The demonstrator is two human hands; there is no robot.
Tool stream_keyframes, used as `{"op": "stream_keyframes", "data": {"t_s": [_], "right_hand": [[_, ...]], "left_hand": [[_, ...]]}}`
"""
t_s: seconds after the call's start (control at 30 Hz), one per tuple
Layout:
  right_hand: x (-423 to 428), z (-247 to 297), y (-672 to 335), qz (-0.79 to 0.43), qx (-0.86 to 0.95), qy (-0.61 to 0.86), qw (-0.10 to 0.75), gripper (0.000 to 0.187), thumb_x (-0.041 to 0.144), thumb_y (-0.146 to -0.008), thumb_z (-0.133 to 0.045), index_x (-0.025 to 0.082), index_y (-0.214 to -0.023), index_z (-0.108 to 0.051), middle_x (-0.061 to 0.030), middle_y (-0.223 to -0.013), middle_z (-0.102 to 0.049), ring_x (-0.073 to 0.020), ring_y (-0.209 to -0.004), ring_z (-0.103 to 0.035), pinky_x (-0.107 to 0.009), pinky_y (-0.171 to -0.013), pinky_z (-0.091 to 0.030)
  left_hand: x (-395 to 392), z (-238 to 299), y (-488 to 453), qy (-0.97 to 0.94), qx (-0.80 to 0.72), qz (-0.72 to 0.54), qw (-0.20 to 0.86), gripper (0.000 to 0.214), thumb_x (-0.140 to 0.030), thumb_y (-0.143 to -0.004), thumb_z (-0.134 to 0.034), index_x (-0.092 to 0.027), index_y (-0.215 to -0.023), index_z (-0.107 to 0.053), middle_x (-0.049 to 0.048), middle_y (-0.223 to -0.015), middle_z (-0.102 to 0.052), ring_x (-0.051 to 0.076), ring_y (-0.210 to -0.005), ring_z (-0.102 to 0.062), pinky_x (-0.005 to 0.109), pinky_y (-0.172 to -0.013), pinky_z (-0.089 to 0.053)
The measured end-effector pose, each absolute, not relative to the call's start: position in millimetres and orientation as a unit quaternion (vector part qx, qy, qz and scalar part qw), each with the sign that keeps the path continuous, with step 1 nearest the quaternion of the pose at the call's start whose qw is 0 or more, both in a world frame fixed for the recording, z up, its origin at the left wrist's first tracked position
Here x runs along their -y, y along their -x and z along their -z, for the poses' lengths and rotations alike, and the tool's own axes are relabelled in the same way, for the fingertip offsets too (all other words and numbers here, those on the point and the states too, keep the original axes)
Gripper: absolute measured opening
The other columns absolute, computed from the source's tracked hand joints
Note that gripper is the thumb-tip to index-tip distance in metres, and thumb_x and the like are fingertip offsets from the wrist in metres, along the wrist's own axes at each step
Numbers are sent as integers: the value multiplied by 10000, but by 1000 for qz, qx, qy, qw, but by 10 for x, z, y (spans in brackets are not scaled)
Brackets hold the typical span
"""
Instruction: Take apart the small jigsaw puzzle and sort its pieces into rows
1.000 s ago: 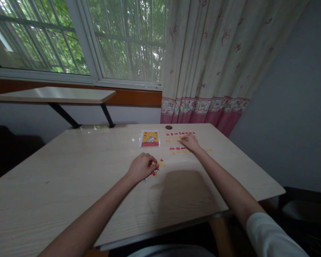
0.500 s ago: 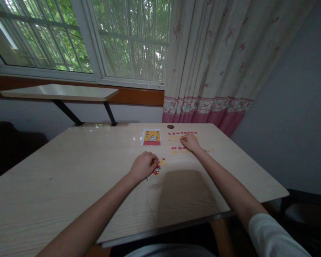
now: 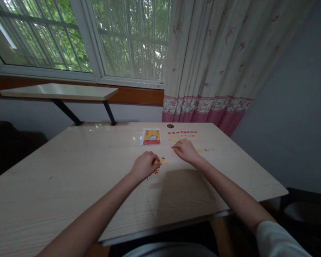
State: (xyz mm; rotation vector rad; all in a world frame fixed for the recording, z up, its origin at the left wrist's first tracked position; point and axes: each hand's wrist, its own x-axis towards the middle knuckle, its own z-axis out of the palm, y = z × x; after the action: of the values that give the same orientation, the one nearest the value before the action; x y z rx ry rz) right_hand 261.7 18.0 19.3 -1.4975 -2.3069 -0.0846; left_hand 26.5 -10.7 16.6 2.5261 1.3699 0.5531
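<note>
My left hand (image 3: 146, 166) rests on the table with thumb and fingertips curled close together. What lies between them, if anything, is too small to make out. Just beside its fingers is a small cluster of red, yellow and white jigsaw puzzle pieces (image 3: 157, 170), partly hidden by the hand. My right hand (image 3: 186, 150) is over the lower rows of loose pieces, its fingertips pinched at a red puzzle piece (image 3: 172, 147). Those lower rows are mostly covered by the hand, with a few yellow and white pieces (image 3: 207, 150) showing to its right.
Behind the right hand lie a row of red pieces (image 3: 182, 132) and yellow pieces (image 3: 176, 136). A picture card with a white animal on yellow and red (image 3: 151, 137) lies left of them. A raised shelf (image 3: 61, 92) stands at the table's back left, and a cable hole (image 3: 170, 126) is near the back edge.
My right hand has moved left and nearer to me, from the yellow row to the red piece at the left of the lower rows. My left hand has barely shifted.
</note>
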Motion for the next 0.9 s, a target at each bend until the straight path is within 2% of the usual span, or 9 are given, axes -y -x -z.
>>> {"op": "stream_keyframes", "data": {"t_s": [0.37,0.67,0.77,0.9], "right_hand": [[128,-140,-2224,-63,889,421,170,294,323,-880,-489,223,-1122,-623,-66,-965,-603,-182,-937,-489,-340,-876,-315],[132,-78,-2179,-63,885,404,224,227,284,-841,-552,232,-1033,-661,-50,-928,-606,-176,-909,-493,-326,-847,-341],[128,-69,-2198,-46,881,394,257,201,291,-841,-558,225,-997,-666,-48,-906,-620,-169,-891,-501,-321,-832,-341],[122,-74,-2233,-19,866,390,313,198,337,-841,-565,207,-943,-674,-48,-888,-646,-164,-860,-513,-312,-806,-344]], "left_hand": [[63,-124,-231,-841,-490,-191,126,242,-344,-754,-565,-177,-878,-691,78,-809,-642,216,-812,-574,303,-739,-420],[99,-193,-258,-842,-453,-242,167,124,-178,-720,-544,-173,-777,-654,51,-730,-638,201,-773,-550,291,-688,-396],[106,-201,-268,-814,-434,-299,247,112,-200,-735,-543,-168,-767,-645,35,-703,-631,173,-715,-544,277,-654,-399],[77,-184,-288,-700,-418,-386,432,200,-302,-723,-595,-137,-817,-656,35,-690,-635,130,-591,-533,247,-555,-407]]}}
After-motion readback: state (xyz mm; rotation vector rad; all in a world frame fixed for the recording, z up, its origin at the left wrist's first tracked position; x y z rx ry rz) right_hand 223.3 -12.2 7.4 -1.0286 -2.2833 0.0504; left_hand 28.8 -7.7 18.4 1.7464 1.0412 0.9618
